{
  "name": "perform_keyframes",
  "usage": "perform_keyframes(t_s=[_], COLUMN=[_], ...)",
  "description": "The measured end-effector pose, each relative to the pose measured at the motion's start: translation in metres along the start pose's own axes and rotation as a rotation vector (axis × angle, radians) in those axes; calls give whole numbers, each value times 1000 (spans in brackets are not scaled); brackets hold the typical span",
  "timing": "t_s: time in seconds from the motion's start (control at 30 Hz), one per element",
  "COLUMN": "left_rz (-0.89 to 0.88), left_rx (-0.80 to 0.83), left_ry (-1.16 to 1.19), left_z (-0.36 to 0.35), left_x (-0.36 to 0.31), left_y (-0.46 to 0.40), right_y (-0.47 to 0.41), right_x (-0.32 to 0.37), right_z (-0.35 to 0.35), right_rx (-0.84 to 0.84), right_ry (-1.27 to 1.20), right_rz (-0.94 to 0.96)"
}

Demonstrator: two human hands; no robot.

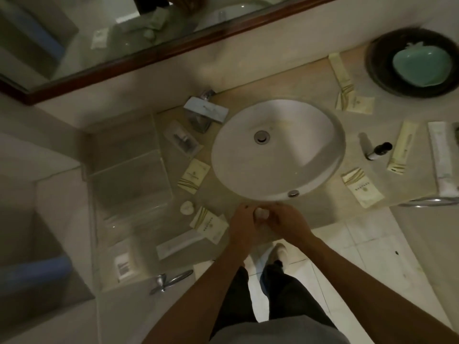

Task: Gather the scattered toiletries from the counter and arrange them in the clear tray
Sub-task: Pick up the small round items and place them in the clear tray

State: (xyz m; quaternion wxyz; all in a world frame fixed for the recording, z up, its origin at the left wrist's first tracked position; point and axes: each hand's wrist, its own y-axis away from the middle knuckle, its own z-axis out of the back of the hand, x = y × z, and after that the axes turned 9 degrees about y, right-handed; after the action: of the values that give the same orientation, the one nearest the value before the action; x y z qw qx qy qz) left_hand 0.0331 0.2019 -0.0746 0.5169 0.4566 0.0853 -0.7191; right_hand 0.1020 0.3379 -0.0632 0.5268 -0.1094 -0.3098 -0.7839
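Tray (129, 170) sits far left on the counter, looks empty so far, with packets (196, 176) and a round soap (186, 208) just beside it. Left hand (242, 223) and right hand (283, 220) meet at the front edge below the sink (278, 150), both curled around a small pale item (262, 213); can't tell what it is. I'd hold it firmly and go left low, over the front packet (210, 225). More packets (360, 187) wait right.
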Motion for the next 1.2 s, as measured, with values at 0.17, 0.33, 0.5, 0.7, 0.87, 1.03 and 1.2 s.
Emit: perform_keyframes(t_s=[0.17,0.33,0.5,0.7,0.87,1.03,1.2], left_rz=[20,79,215,214,179,59,29], left_rx=[69,-314,-387,-216,-177,-321,-383], left_ry=[30,49,-98,-222,-226,-262,-345], left_z=[21,80,144,158,162,211,291], left_x=[0,18,74,89,91,83,105], left_y=[-2,3,3,-5,-11,-10,-51], right_y=[-9,-5,-6,-13,-17,-42,-94], right_x=[13,10,21,43,59,132,233], right_z=[-7,-11,-19,-29,-29,-22,-24], right_rx=[38,25,-73,-75,-75,-79,-85], right_ry=[-22,-1,93,97,87,84,127], right_rz=[13,74,34,48,30,160,286])
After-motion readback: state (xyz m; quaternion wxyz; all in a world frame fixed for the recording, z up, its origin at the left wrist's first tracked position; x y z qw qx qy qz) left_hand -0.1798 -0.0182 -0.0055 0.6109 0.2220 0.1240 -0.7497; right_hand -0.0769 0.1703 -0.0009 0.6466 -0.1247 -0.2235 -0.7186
